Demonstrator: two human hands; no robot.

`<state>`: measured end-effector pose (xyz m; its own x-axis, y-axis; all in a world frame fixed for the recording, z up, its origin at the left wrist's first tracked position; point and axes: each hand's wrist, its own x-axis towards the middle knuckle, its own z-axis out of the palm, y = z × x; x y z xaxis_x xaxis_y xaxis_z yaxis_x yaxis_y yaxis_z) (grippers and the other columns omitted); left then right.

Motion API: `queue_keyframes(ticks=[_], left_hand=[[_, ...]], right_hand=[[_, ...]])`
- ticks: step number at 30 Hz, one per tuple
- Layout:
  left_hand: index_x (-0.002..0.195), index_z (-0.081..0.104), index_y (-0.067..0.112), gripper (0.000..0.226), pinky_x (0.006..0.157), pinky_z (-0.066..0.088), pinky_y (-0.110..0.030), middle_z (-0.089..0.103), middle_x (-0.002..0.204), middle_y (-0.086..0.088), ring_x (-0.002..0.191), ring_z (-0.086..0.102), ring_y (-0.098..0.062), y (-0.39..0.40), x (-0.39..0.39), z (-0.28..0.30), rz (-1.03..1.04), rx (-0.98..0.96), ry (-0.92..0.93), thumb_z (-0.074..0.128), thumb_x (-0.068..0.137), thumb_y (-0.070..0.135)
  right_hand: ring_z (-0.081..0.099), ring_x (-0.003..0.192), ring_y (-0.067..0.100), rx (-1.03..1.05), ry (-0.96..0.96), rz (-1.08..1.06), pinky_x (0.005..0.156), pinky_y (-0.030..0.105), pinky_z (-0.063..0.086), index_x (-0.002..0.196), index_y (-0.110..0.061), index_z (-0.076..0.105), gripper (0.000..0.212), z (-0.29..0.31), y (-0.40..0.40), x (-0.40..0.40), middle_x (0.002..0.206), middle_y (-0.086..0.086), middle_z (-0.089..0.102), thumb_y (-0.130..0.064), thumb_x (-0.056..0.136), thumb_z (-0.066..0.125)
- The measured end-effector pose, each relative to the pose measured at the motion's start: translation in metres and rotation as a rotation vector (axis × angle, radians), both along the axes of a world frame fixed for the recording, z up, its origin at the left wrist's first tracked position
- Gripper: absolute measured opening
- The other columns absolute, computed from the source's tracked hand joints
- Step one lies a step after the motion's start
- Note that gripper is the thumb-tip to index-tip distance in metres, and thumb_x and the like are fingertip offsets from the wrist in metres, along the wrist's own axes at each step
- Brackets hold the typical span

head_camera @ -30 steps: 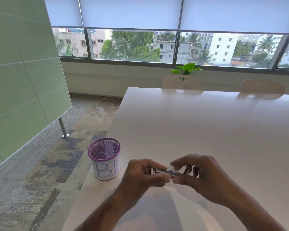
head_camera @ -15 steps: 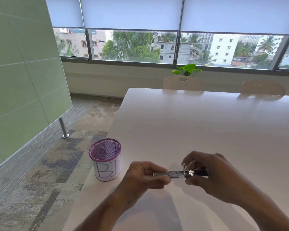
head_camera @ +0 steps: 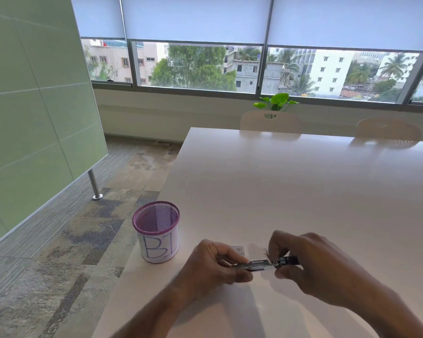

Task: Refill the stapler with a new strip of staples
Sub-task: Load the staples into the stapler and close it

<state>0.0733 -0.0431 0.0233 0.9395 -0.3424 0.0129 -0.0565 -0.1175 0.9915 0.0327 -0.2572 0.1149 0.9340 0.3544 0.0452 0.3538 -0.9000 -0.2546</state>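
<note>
a: biggest first. long white glossy table (head_camera: 303, 191), fills right and centre of the head view, near left corner at the bottom.

b: around it?

a: green panelled partition wall (head_camera: 29, 106) on the left on a metal post, patchy grey carpet floor (head_camera: 59, 252) below it, wide window with pale roller blinds (head_camera: 193, 18) across the back. two cream plastic chairs (head_camera: 270, 121) tucked at the far table edge, a green leafy plant (head_camera: 276, 101) behind the left one.

b: on the table?

a: purple wire mesh pen cup with a white paper label reading "b1" (head_camera: 156, 231), upright, near the left edge, just left of the hands. a small white tag with a barcode (head_camera: 239, 248) lies flat behind the hands.

b: hands?

a: both low in frame, just above the table. left hand (head_camera: 213, 267) closed on the left end of the small dark metal stapler (head_camera: 261, 264), thumb under, fingers (head_camera: 230, 254) curled over top. right hand (head_camera: 310, 262) pinches the right, black end, fingertips clamped above and below it.

b: stapler itself?

a: level, held between the two hands, off the table surface, silvery middle section showing in the gap. can't tell if staples are inside, too small and blurred.
</note>
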Motion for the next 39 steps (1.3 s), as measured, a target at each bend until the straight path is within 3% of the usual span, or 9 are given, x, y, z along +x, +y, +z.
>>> queue_keyframes(ticks=[2, 5, 8, 18, 23, 26, 29, 34, 39], left_hand=[[0.080, 0.083, 0.027, 0.030, 0.060, 0.048, -0.028, 0.077, 0.074, -0.017, 0.055, 0.056, -0.014, 0.001, 0.001, 0.001, 0.022, -0.017, 0.003, 0.094, 0.054, 0.034], [0.085, 0.082, 0.020, 0.024, 0.059, 0.051, -0.026, 0.080, 0.081, -0.009, 0.059, 0.058, -0.016, 0.002, 0.001, 0.003, 0.030, -0.062, -0.020, 0.092, 0.063, 0.020], [0.088, 0.082, 0.015, 0.022, 0.058, 0.054, -0.027, 0.078, 0.091, -0.021, 0.065, 0.060, -0.021, 0.001, 0.000, 0.005, 0.051, -0.082, -0.044, 0.091, 0.067, 0.014], [0.086, 0.083, 0.020, 0.019, 0.054, 0.053, -0.021, 0.080, 0.078, -0.008, 0.057, 0.060, -0.009, 0.002, 0.000, 0.007, 0.068, -0.088, -0.066, 0.089, 0.069, 0.012], [0.087, 0.083, 0.014, 0.020, 0.054, 0.053, -0.021, 0.077, 0.072, -0.001, 0.056, 0.060, -0.010, 0.003, 0.000, 0.008, 0.062, -0.105, -0.057, 0.089, 0.069, 0.010], [0.087, 0.083, 0.013, 0.021, 0.054, 0.052, -0.020, 0.079, 0.078, -0.011, 0.054, 0.059, -0.011, 0.003, 0.000, 0.009, 0.058, -0.102, -0.049, 0.090, 0.068, 0.009], [0.088, 0.083, 0.013, 0.026, 0.055, 0.054, -0.023, 0.078, 0.091, -0.023, 0.059, 0.061, -0.018, 0.004, 0.001, 0.010, 0.066, -0.089, -0.039, 0.092, 0.064, 0.017], [0.084, 0.083, 0.017, 0.022, 0.055, 0.056, -0.023, 0.079, 0.072, 0.005, 0.054, 0.065, -0.014, 0.004, 0.001, 0.008, 0.066, -0.049, -0.026, 0.093, 0.064, 0.014], [0.081, 0.083, 0.017, 0.020, 0.058, 0.057, -0.024, 0.079, 0.072, 0.003, 0.054, 0.065, -0.017, 0.000, -0.002, 0.011, 0.073, -0.070, 0.005, 0.092, 0.064, 0.011]], right_hand=[[0.058, 0.073, 0.007, 0.027, -0.012, 0.031, 0.069, 0.031, 0.050, 0.093, -0.038, 0.049, 0.024, -0.002, -0.002, 0.000, 0.069, -0.020, 0.056, -0.034, 0.083, 0.070], [0.053, 0.068, 0.001, 0.077, -0.021, 0.054, 0.064, 0.022, 0.046, 0.095, -0.040, 0.052, 0.023, -0.006, -0.005, 0.002, 0.067, -0.026, 0.056, -0.032, 0.083, 0.070], [0.051, 0.065, -0.003, 0.117, -0.031, 0.084, 0.058, 0.018, 0.040, 0.093, -0.039, 0.053, 0.022, -0.010, -0.009, 0.003, 0.076, -0.039, 0.055, -0.031, 0.083, 0.071], [0.054, 0.071, -0.006, 0.158, -0.057, 0.158, 0.062, 0.009, 0.040, 0.103, -0.043, 0.058, 0.029, -0.017, -0.010, 0.005, 0.083, -0.039, 0.056, -0.024, 0.083, 0.068], [0.057, 0.070, -0.004, 0.180, -0.026, 0.132, 0.062, 0.012, 0.041, 0.110, -0.045, 0.054, 0.036, -0.020, -0.011, 0.008, 0.086, -0.028, 0.063, -0.027, 0.083, 0.068], [0.061, 0.074, -0.002, 0.171, 0.032, 0.106, 0.064, 0.011, 0.042, 0.108, -0.044, 0.056, 0.039, -0.021, -0.016, 0.010, 0.094, -0.019, 0.066, -0.025, 0.078, 0.070], [0.062, 0.069, 0.000, 0.148, 0.043, 0.089, 0.058, 0.008, 0.038, 0.094, -0.040, 0.061, 0.034, -0.018, -0.025, 0.013, 0.091, -0.022, 0.067, -0.017, 0.072, 0.070], [0.072, 0.068, 0.003, 0.346, -0.005, 0.000, 0.060, 0.015, 0.054, 0.087, -0.038, 0.069, 0.032, -0.012, -0.034, 0.014, 0.085, -0.019, 0.074, -0.020, 0.063, 0.083], [0.074, 0.071, 0.022, 0.786, 0.018, -0.068, 0.070, 0.040, 0.061, 0.091, -0.033, 0.075, 0.046, -0.024, -0.015, 0.011, 0.078, 0.006, 0.078, -0.004, 0.060, 0.093]])
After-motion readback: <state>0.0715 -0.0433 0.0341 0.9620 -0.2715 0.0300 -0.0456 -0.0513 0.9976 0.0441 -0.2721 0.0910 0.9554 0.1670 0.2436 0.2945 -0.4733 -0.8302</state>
